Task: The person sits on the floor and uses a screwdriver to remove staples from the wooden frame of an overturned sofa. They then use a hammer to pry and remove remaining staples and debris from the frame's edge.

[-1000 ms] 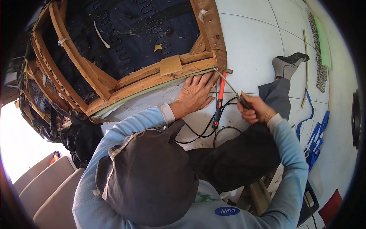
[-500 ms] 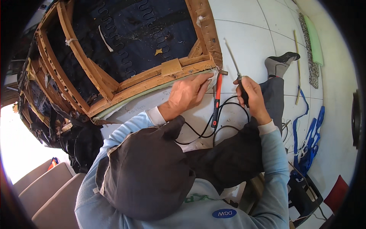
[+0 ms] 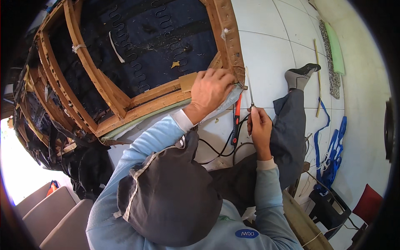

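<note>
My left hand (image 3: 212, 89) lies over the lower right corner of a wooden sofa or armchair frame (image 3: 160, 98), its fingers bent around the rail. Pale fabric (image 3: 227, 102) hangs from the frame's edge beside that hand. In my right hand (image 3: 260, 127) is a screwdriver (image 3: 249, 89) with a long metal shaft. The shaft points away from me and its tip is close to the frame's corner. My fingers cover most of its handle. Between my hands a hammer (image 3: 236, 125) with a red and black handle lies on the floor.
Black cable (image 3: 214, 154) loops on the white tiles near the hammer. My outstretched leg (image 3: 289, 121) lies to the right. Blue straps (image 3: 333, 156), a thin stick (image 3: 317, 79) and green foam (image 3: 334, 50) lie by the wall. Beige cushioned panels (image 3: 54, 212) stand at the lower left.
My left hand has moved from the fabric edge up onto the frame's rail. My right hand, with the screwdriver, has shifted left and the tip is nearer the corner.
</note>
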The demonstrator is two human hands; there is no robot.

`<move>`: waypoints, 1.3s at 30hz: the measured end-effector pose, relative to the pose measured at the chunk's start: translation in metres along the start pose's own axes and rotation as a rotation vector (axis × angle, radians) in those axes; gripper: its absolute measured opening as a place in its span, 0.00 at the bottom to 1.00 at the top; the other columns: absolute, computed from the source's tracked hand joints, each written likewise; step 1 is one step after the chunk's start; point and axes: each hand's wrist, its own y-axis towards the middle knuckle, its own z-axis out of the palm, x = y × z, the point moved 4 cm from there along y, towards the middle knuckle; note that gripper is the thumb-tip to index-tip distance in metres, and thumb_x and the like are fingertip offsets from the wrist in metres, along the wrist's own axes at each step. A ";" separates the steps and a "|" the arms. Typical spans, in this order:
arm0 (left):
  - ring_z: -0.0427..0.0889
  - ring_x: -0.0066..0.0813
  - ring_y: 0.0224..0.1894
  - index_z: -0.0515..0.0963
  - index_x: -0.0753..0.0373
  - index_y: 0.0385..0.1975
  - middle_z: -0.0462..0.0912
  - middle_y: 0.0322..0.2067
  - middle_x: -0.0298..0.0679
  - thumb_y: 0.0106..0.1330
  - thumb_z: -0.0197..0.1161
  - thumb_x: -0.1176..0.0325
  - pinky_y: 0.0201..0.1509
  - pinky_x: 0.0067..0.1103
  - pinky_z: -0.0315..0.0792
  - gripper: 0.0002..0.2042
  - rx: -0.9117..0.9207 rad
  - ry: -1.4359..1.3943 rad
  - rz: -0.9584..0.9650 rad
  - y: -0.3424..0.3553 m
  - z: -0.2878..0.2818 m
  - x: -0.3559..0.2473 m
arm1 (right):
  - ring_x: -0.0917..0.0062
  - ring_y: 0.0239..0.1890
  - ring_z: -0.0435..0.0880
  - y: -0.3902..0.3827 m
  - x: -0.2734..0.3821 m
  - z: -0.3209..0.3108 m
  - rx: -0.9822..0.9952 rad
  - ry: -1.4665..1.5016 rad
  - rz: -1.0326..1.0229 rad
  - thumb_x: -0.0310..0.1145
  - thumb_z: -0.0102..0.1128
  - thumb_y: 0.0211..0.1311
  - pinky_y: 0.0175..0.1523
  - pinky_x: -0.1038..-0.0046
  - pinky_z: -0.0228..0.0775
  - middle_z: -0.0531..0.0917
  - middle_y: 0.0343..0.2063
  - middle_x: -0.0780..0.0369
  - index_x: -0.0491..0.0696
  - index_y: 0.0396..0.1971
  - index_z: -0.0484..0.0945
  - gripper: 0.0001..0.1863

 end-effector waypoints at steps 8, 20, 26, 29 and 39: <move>0.82 0.34 0.55 0.86 0.53 0.46 0.85 0.57 0.30 0.68 0.72 0.64 0.62 0.35 0.72 0.09 -0.008 0.047 0.104 -0.004 0.011 0.000 | 0.82 0.24 0.76 -0.024 -0.006 -0.002 -0.080 -0.204 -0.040 0.41 0.66 0.79 0.31 0.73 0.67 0.84 0.26 0.65 0.41 0.44 0.85 0.15; 0.85 0.42 0.53 0.82 0.55 0.52 0.88 0.48 0.36 0.67 0.73 0.65 0.55 0.37 0.78 0.15 0.127 -0.047 -0.051 0.003 0.004 0.000 | 0.60 0.42 0.82 0.034 0.033 -0.062 -0.162 -0.909 -0.492 0.38 0.80 0.60 0.46 0.57 0.70 0.84 0.36 0.62 0.51 0.39 0.85 0.13; 0.86 0.43 0.50 0.76 0.54 0.62 0.90 0.46 0.38 0.65 0.75 0.64 0.52 0.37 0.81 0.25 0.152 -0.046 -0.157 0.003 0.003 0.000 | 0.61 0.43 0.82 0.044 0.041 -0.064 -0.190 -0.989 -0.578 0.37 0.79 0.60 0.47 0.58 0.69 0.84 0.38 0.63 0.52 0.39 0.85 0.12; 0.86 0.43 0.49 0.75 0.55 0.63 0.91 0.46 0.38 0.65 0.76 0.64 0.51 0.37 0.81 0.27 0.117 -0.049 -0.112 0.002 0.005 0.000 | 0.61 0.43 0.81 0.044 0.035 -0.062 -0.194 -0.979 -0.573 0.38 0.79 0.60 0.48 0.58 0.69 0.84 0.37 0.63 0.51 0.39 0.85 0.12; 0.86 0.44 0.48 0.72 0.54 0.68 0.90 0.45 0.38 0.65 0.76 0.62 0.51 0.37 0.82 0.31 0.096 -0.025 -0.087 0.002 0.003 -0.001 | 0.61 0.44 0.81 0.053 0.054 -0.065 -0.092 -0.960 -0.600 0.37 0.79 0.60 0.48 0.59 0.68 0.85 0.37 0.63 0.51 0.38 0.86 0.12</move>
